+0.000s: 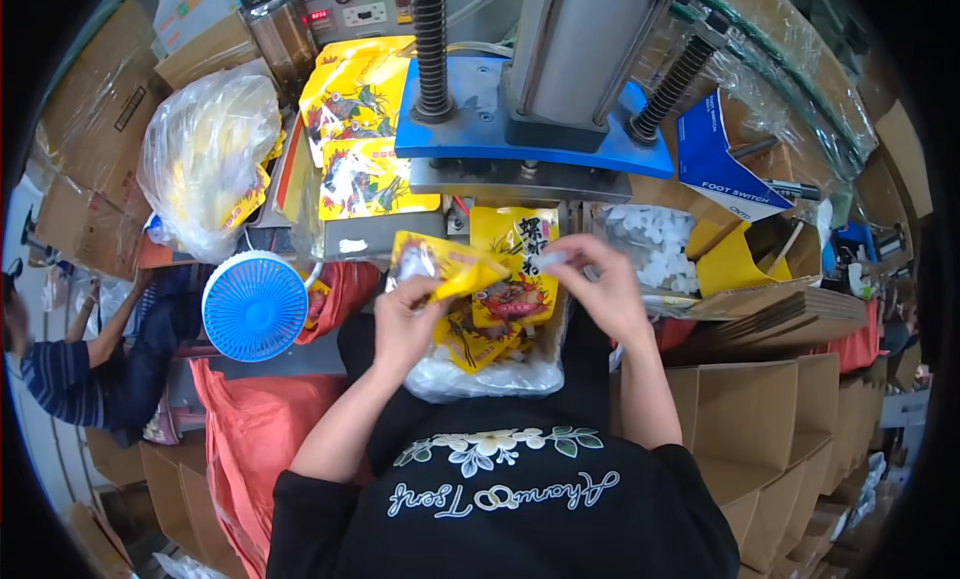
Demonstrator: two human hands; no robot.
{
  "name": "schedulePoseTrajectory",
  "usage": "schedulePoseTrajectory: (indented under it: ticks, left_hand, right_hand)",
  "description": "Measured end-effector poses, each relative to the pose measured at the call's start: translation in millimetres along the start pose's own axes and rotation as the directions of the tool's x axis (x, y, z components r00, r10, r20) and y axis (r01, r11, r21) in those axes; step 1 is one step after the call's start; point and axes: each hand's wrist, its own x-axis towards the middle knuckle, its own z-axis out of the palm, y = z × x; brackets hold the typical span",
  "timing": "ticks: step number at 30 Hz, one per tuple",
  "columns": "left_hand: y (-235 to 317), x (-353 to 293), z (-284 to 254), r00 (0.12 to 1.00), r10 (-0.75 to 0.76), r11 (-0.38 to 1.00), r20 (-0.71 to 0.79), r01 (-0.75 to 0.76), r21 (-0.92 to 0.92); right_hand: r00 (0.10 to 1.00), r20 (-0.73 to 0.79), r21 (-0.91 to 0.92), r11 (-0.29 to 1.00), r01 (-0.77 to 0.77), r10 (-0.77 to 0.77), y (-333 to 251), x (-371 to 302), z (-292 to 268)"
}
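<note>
My left hand (405, 327) pinches a yellow printed pouch (455, 264) by its edge, and the pouch tilts to the right. Across from it, my right hand (607, 287) has thumb and fingertips pressed together on something small and whitish, slightly blurred. Those fingertips are beside another yellow pouch (516, 297), which stands upright with its printed face toward me; whether they touch it I cannot tell. Both pouches are over a plastic-lined container (490, 381) at my lap, where several more yellow pouches (468, 344) lie.
A press with a blue plate (490, 104) rises ahead. Flat yellow pouches (375, 179) lie left of it, near a blue fan (255, 306) and a stuffed clear bag (212, 154). White pieces (650, 244) fill a bag at right, above cardboard boxes (745, 409). Another person (75, 379) sits far left.
</note>
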Motion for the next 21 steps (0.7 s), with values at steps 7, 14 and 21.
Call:
schedulePoseTrajectory:
  ticks: [7,14,21]
  left_hand:
    - [-8,-29,25,0.983,-0.049,0.99,0.177,0.071,-0.12]
    - [16,19,50,0.969,-0.239,0.953,0.06,0.246,-0.179]
    - [12,56,73,0.886,-0.43,0.641,0.172,0.434,-0.632]
  right_hand:
    - [0.952,0.306,0.145,0.987,-0.074,0.027,13,-8,23]
    - [0.977,-0.214,-0.114,0.994,0.0,-0.025,24,-1,-26]
    - [0.874,-0.468,-0.663,0.602,-0.445,0.131,54,-37,-89]
